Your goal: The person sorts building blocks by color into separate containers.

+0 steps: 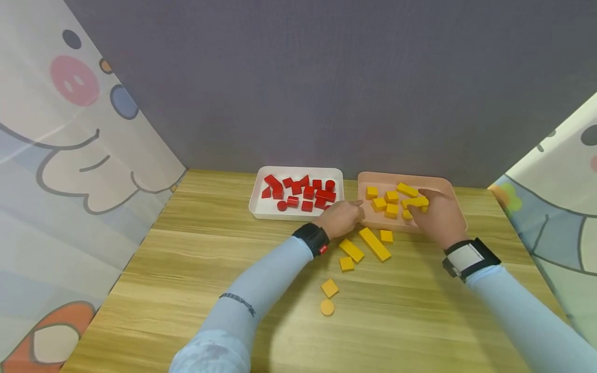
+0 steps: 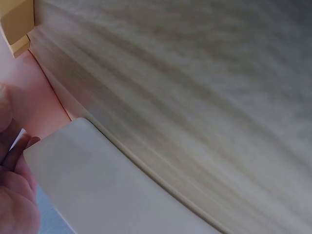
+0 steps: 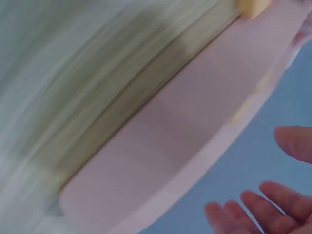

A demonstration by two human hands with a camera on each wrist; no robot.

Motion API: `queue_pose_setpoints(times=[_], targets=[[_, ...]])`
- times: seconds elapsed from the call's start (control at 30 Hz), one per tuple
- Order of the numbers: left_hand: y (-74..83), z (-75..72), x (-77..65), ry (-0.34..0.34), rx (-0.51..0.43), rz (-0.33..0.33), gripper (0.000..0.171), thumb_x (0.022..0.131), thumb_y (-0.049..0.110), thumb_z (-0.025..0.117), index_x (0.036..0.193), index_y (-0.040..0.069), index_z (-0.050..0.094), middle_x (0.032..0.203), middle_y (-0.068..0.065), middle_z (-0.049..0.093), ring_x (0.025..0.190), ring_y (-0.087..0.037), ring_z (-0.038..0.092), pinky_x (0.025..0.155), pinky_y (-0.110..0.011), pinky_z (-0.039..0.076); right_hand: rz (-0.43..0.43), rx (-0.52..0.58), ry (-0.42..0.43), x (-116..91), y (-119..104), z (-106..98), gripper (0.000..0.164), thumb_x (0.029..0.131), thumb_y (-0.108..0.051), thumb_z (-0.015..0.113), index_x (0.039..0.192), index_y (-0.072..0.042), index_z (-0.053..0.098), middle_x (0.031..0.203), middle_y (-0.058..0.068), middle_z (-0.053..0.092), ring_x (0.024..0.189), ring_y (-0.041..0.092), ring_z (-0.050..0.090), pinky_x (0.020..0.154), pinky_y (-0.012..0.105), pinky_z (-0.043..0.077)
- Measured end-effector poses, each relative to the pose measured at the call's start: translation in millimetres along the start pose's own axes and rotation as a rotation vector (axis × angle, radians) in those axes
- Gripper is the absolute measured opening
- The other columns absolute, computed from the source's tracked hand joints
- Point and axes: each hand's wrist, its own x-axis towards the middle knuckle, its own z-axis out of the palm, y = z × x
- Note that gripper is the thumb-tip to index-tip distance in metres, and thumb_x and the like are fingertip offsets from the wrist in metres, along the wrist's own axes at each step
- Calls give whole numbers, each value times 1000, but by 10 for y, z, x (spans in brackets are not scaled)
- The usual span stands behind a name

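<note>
My left hand (image 1: 342, 218) reaches between the two trays, its fingertips at the left edge of the pink tray (image 1: 373, 178). In the left wrist view, its fingers (image 2: 19, 183) are loosely bent beside the white tray's corner, with nothing visible in them. Over the right side of the pink tray is my right hand (image 1: 435, 213), its fingertips by a yellow block (image 1: 414, 202) on top of other blocks. The right wrist view shows a gap between its thumb (image 3: 296, 142) and fingers. Several yellow blocks lie in the pink tray.
Left of the pink tray, a white tray (image 1: 255, 204) holds several red blocks (image 1: 309, 192). On the wooden table (image 1: 196, 259), in front of the pink tray, lie a long yellow bar (image 1: 375, 245), a shorter yellow block (image 1: 352, 250), small square ones and a yellow disc (image 1: 327, 307). A grey panel (image 1: 298, 93) stands behind.
</note>
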Motion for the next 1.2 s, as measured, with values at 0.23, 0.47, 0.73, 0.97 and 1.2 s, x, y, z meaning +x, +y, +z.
queue_pose_setpoints(times=[0.23,0.47,0.73,0.97,1.2], targets=[[-4,-10,-9,-4,-21,-12,23,103,17,65,123,21,78,124,5,77,140,-12,58,111,-25,49,-206,117,61,-379,-432,-12,64,88,-18,83,138,11,58,149,37,51,139,56,45,111,73,38],[-48,-5,11,3,-14,-6,23,102,17,66,121,21,78,126,4,77,139,-13,59,109,-26,52,-342,169,15,-778,-762,57,64,83,-14,87,139,3,61,159,29,45,144,54,43,111,72,40],[-36,-29,20,-19,-12,-25,22,100,17,70,120,21,79,117,5,79,140,-13,58,111,-27,49,-358,128,-226,-1187,-982,208,82,82,-16,89,153,-4,50,167,21,36,155,46,33,116,65,38],[-18,-34,25,-33,6,-37,23,101,17,68,122,21,78,125,5,77,139,-12,59,111,-27,50,-496,67,-435,-1391,-1066,432,73,86,-10,84,152,-10,53,166,16,41,156,41,34,119,56,40],[2,-15,24,-51,8,-42,26,102,17,67,125,22,77,129,6,75,139,-11,59,112,-27,49,-664,6,-550,-1442,-1129,532,54,101,-14,67,153,-20,54,164,8,46,156,35,37,116,53,44]])
